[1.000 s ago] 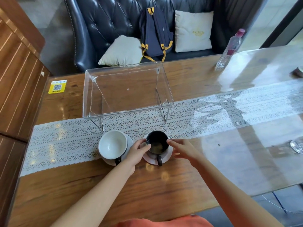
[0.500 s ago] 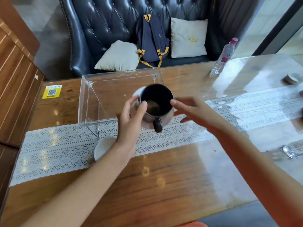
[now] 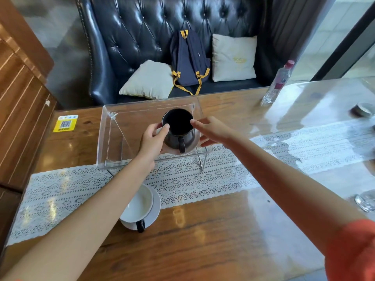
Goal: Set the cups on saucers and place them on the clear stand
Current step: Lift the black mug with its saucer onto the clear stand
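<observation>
A black cup (image 3: 178, 126) stands on a pale saucer (image 3: 192, 144), held over the right half of the clear stand (image 3: 113, 138). My left hand (image 3: 152, 140) grips the saucer's left edge, thumb against the cup's rim. My right hand (image 3: 209, 129) holds the saucer's right side, a finger touching the rim. Whether the saucer rests on the stand I cannot tell. A white cup (image 3: 140, 203) with a dark handle sits on its white saucer (image 3: 155, 211) on the table, partly hidden behind my left forearm.
The stand rests on a wooden table (image 3: 203, 240) crossed by a white lace runner (image 3: 192, 183). A plastic bottle (image 3: 277, 84) stands at the far right edge. A yellow QR sticker (image 3: 65, 123) lies left of the stand. A glass object (image 3: 365, 201) sits at the right.
Both hands have lifted the black cup with its saucer off the table and carried it forward over the clear stand. The white cup and saucer stayed in place.
</observation>
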{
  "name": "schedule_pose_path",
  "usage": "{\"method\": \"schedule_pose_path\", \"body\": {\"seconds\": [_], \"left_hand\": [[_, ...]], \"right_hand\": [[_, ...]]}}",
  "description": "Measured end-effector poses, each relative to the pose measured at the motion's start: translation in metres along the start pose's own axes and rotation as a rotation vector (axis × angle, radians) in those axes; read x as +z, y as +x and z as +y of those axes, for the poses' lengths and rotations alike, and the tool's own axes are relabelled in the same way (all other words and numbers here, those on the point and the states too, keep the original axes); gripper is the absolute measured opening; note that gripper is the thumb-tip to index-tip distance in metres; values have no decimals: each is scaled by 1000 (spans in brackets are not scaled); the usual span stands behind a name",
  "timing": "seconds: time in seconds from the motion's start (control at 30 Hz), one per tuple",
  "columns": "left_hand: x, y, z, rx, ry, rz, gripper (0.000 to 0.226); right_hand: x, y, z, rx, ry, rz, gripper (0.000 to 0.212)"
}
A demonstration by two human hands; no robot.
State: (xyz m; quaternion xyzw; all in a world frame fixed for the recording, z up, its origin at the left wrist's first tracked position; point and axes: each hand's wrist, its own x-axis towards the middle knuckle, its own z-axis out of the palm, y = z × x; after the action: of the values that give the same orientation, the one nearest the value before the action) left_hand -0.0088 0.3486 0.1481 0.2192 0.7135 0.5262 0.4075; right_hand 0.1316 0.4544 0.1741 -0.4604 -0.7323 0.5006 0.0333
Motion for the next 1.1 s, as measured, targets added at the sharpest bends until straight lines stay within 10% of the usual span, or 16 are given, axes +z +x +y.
{"method": "schedule_pose_path", "body": {"seconds": [0.93, 1.1], "left_hand": [[4, -6, -2, -17, 149, -238, 40], [-34, -23, -20, 240, 222, -79, 42]], "right_hand": [[-5, -1, 32, -88, -291, 236, 74], [31, -24, 65, -339, 170, 692, 18]]}}
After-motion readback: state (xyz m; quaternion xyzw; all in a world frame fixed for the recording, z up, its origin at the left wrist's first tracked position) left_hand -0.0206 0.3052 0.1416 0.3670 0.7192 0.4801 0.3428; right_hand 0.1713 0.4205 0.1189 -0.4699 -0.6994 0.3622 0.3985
